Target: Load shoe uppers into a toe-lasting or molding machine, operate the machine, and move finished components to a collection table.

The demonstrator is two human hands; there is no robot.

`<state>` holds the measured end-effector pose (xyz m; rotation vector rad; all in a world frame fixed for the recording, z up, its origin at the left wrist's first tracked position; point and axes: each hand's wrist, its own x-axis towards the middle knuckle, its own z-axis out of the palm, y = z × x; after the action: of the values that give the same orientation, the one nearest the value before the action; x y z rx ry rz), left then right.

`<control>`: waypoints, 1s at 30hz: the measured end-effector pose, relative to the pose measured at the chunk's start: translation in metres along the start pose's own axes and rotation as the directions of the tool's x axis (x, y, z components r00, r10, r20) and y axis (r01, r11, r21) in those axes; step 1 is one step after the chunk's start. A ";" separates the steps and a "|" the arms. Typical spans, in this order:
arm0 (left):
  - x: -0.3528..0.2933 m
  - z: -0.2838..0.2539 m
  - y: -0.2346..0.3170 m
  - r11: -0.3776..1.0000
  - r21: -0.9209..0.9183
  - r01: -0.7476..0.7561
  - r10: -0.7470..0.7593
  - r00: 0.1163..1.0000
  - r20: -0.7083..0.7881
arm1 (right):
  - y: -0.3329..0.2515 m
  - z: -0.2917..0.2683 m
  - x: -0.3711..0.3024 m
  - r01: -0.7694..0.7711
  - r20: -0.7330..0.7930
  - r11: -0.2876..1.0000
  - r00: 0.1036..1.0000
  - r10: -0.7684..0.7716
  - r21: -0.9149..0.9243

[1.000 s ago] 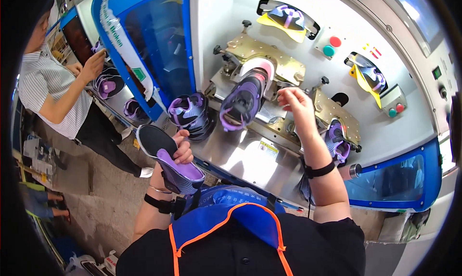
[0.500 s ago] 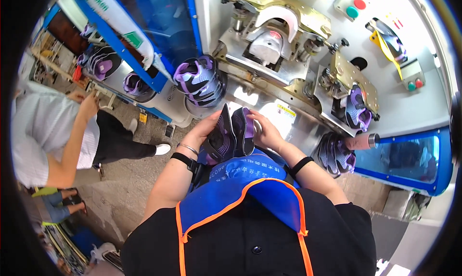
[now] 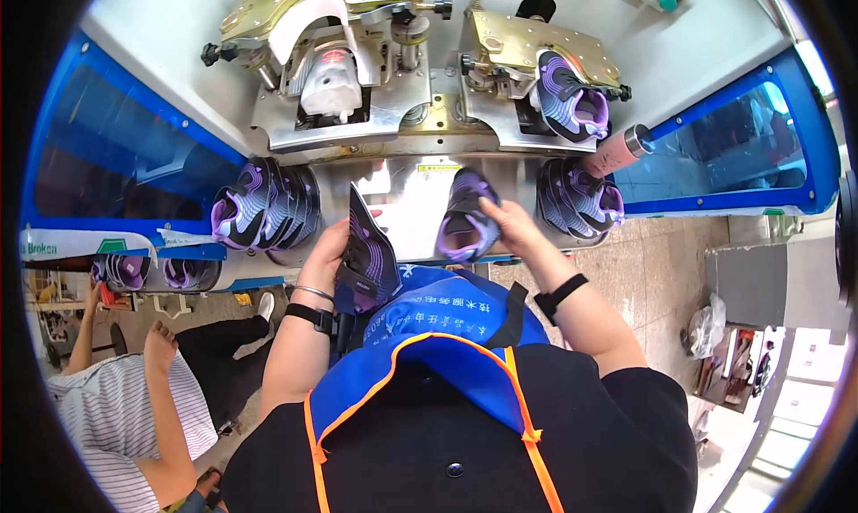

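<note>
Here, the right grip (image 3: 511, 222) angles forward-left, holding a black-and-purple shoe (image 3: 462, 207).

The shiny metal bench (image 3: 413, 196) is carrying purple-and-black shoes (image 3: 265, 207) at its left, more shoes (image 3: 572, 196) at its right, and a yellow label (image 3: 438, 168) between.

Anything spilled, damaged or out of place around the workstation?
Nothing spilled or damaged stands out. Slightly odd, perhaps: a pink bottle sits close by the stacked shoes at the right, looking like a personal item among the work.
</note>
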<state>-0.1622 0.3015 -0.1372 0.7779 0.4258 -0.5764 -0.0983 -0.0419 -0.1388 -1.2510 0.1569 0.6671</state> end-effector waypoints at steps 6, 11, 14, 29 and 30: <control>-0.008 0.044 0.025 0.976 -0.204 -0.073 0.054 0.994 -0.098 | -0.013 -0.080 0.003 -0.118 -0.354 0.533 0.860 -0.366 -0.838; -0.050 0.053 0.032 0.897 -0.413 -0.157 0.231 0.964 0.135 | -0.081 0.044 -0.056 -0.191 0.079 -0.283 0.685 -0.724 -0.940; -0.066 0.059 0.048 0.881 -0.457 -0.121 0.322 0.861 0.393 | -0.149 0.106 -0.053 0.293 0.409 -0.296 0.489 -0.771 -0.909; -0.126 0.045 0.063 0.908 -0.321 -0.270 0.404 0.774 0.489 | -0.350 0.301 0.120 0.596 0.566 -0.250 0.428 -0.705 -0.763; -0.120 0.038 0.064 0.908 -0.322 -0.269 0.405 0.762 0.506 | -0.322 0.296 0.100 0.651 0.598 -0.291 0.314 -0.738 -0.701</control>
<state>-0.2090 0.3482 -0.0124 0.4093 -0.2026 -0.3768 0.0853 0.2165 0.1786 -2.1454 -1.1406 -0.6419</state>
